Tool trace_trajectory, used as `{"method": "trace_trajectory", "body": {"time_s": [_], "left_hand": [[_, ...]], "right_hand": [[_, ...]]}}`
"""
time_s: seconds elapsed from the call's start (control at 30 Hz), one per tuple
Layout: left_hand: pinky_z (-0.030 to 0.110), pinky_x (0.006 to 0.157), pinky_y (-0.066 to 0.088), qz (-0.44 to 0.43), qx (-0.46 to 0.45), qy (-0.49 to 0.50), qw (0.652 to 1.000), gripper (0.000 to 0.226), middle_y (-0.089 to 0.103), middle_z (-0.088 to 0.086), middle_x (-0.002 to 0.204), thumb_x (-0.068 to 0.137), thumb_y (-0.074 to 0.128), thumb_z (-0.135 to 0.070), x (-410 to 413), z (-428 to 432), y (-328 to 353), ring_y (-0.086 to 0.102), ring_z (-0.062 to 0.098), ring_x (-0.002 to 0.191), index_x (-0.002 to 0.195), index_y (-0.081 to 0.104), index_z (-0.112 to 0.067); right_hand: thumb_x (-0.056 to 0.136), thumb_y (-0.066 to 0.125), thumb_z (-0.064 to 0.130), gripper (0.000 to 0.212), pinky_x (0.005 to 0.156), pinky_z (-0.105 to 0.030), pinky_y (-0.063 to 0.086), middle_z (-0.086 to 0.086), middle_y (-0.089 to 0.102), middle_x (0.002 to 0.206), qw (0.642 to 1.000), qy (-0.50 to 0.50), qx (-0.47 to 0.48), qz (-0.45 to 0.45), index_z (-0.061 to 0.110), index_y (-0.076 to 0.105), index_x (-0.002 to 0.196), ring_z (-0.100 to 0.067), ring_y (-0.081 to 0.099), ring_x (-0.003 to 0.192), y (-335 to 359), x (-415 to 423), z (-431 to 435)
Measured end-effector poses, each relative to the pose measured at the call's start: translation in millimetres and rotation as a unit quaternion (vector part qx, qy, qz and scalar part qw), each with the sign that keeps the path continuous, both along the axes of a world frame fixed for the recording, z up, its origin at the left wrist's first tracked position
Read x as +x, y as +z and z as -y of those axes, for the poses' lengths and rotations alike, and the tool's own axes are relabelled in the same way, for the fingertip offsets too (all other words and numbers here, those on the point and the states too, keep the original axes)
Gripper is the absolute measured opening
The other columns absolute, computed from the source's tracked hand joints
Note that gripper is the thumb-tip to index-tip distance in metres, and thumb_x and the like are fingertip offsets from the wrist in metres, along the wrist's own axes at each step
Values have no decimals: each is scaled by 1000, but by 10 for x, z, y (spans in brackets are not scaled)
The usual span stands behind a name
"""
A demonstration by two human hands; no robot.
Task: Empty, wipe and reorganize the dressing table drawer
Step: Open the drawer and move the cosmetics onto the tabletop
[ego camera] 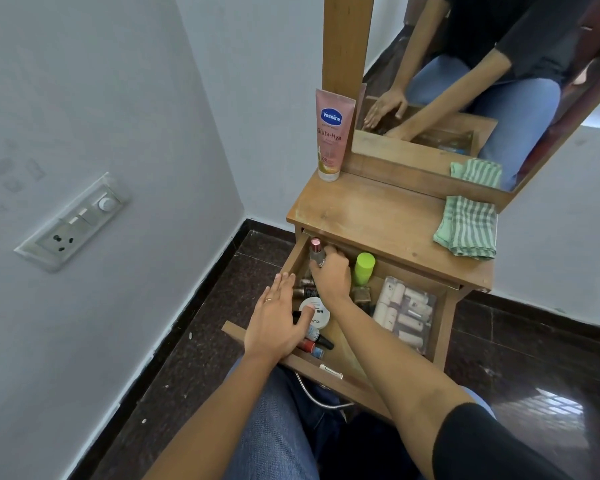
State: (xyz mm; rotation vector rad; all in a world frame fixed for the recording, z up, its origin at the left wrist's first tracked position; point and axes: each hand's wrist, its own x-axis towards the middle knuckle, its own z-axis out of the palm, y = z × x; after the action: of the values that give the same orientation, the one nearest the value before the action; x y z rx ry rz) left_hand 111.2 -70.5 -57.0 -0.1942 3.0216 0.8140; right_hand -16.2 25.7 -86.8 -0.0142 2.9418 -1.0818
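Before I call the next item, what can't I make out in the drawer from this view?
Head view only:
- Back of the drawer: hidden under the tabletop.
- The small bottle: label mostly covered by the right hand gripping it.
- Items at the left front: partly covered by the left hand.
- The clear pouch: labels too small to read.

Corner: pale walls (84,98), dark floor (534,358).
Switch panel (73,221) with socket (62,241) on left wall; floor is glossy dark speckled tile, bright glare patch (561,407) bottom right.
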Motion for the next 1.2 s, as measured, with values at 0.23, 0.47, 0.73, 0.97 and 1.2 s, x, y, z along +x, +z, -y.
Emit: {"method": "trace_trajectory", "body": {"time_s": [0.23, 0.47, 0.73, 0.97, 1.2], "left_hand": [[26, 119, 4, -14, 2, 2, 1000, 71, 18, 1, 163, 99, 41, -49, 3, -16, 36, 5, 8, 150, 156, 18, -15], [24, 119, 2, -15, 3, -1, 1000, 72, 16, -1, 164, 99, 40, -48, 11, -8, 30, 4, 7, 150, 157, 13, -15], [20, 116, -1, -23, -2, 3, 1000, 74, 14, -2, 164, 99, 40, -49, 18, -9, 23, 3, 6, 150, 158, 10, -16], [23, 117, 3, -21, 3, 7, 1000, 74, 15, -2, 164, 99, 42, -49, 18, -13, 40, 5, 9, 151, 158, 10, -18], [24, 117, 4, -21, 3, 11, 1000, 75, 14, -2, 164, 99, 41, -50, 11, -9, 22, 4, 8, 150, 158, 8, -18]], "right_hand": [[87, 60, 19, 27, 66, -32, 49, -9, 61, 102, 983, 108, -46, -138, 6, 60, 111, -25, 63, 83, 130, 119, -183], [89, 59, 30, 18, 57, -32, 50, -1, 57, 82, 968, 93, -116, -203, 12, 57, 88, -17, 57, 66, 833, -423, -336], [87, 61, 18, 25, 78, -40, 47, -18, 60, 102, 990, 54, -44, -119, 0, 59, 105, -33, 59, 94, 907, -1237, -537], [89, 64, 19, 29, 82, -39, 51, -18, 58, 111, 993, 20, -62, -96, 0, 59, 111, -31, 60, 98, 879, -1357, -420], [92, 61, 18, 26, 73, -28, 38, -18, 59, 113, 993, -22, -78, -82, -1, 57, 110, -31, 57, 103, 819, -1412, -323]]}}
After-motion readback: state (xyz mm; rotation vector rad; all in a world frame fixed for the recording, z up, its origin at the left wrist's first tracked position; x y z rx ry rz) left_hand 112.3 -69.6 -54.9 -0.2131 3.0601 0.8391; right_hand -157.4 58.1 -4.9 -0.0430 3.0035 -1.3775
